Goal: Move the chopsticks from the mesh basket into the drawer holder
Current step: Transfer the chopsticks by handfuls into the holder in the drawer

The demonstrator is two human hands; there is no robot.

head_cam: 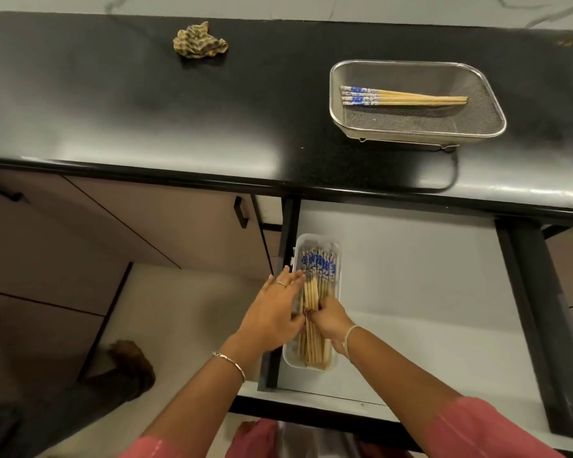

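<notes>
Both hands are at the drawer holder (311,363): the left hand (272,317) spread flat, the right hand (328,317) seemingly pinching its chopsticks (318,279), while a few more chopsticks (404,96) lie in the mesh basket (477,127).

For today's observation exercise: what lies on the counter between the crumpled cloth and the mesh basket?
Nothing. In the head view, the black countertop is bare between the crumpled cloth and the mesh basket.
</notes>
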